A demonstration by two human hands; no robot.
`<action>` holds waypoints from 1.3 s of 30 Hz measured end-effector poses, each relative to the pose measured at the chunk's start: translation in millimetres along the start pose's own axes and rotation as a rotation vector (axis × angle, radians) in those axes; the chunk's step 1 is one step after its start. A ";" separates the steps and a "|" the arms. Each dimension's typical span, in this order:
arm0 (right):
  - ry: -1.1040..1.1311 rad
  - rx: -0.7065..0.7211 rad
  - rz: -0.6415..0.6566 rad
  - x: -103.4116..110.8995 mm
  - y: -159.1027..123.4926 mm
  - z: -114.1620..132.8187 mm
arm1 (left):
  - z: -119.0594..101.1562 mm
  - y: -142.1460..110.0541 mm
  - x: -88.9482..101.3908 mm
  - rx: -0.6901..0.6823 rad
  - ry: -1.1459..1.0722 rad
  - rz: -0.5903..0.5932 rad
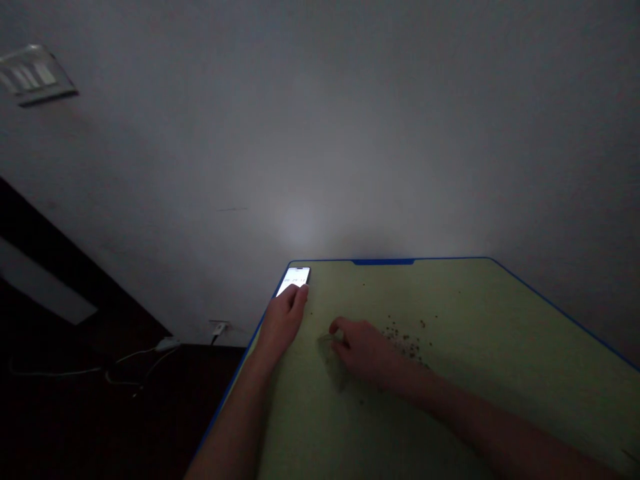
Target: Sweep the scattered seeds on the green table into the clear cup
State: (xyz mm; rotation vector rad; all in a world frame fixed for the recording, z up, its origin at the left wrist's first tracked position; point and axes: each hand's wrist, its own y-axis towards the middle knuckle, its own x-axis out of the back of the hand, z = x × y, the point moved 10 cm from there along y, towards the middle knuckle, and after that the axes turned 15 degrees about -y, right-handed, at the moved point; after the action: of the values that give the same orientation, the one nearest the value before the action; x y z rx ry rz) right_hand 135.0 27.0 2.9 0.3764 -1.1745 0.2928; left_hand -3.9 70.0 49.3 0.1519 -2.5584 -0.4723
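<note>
My left hand (pixel 286 317) lies over the lower part of a lit phone (pixel 299 273) at the table's far left corner. Its thumb rests along the phone's right edge and the other fingers curl round, partly hidden. Over the middle of the table is my right hand (pixel 365 350), with thumb and index finger bent toward each other. A faint, see-through shape (pixel 327 341) shows at those fingertips; I cannot make out what it is. Small dark bits (pixel 407 345), like seeds or beads, lie scattered just beyond my right wrist, partly hidden by the forearm.
The pale green table (pixel 480 320) has a blue edge and stands against a grey wall (pixel 400 133). A few single bits lie apart from the cluster. Down on the left are a plug in a socket (pixel 219 327) and white cables (pixel 65 372). The room is dim.
</note>
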 end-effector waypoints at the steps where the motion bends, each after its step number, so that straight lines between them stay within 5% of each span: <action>1: 0.000 -0.041 0.004 3.7 -2.5 -13.9 | -0.7 0.0 1.6 0.001 0.012 -0.009; 6: 0.083 -0.115 0.018 22.9 1.8 -51.5 | -3.1 0.3 10.3 -0.011 0.042 -0.057; 14: 0.204 -0.053 0.009 0.3 77.8 3.7 | -0.1 0.1 16.0 -0.031 0.054 -0.095; 17: 0.183 -0.061 0.025 -12.4 87.8 5.4 | 1.5 0.5 15.0 -0.013 0.071 -0.084; 24: 0.021 -0.156 0.103 -2.5 70.3 -58.3 | -0.8 0.8 12.4 0.010 0.087 -0.044; 28: -0.104 -0.161 0.098 35.3 75.4 -93.0 | 1.7 1.2 11.3 0.028 0.095 -0.022; 33: -0.390 -0.243 -0.071 85.2 93.2 -134.2 | 4.8 1.6 10.9 0.025 0.097 -0.020; 39: -0.570 -0.135 -0.020 48.9 94.3 -119.2 | 6.5 0.9 8.9 0.027 0.067 -0.003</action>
State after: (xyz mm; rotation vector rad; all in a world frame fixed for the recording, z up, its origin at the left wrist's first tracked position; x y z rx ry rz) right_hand 213.3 165.0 21.0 0.3628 -1.7383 0.0844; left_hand -14.9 71.0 48.7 0.1778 -2.5004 -0.4272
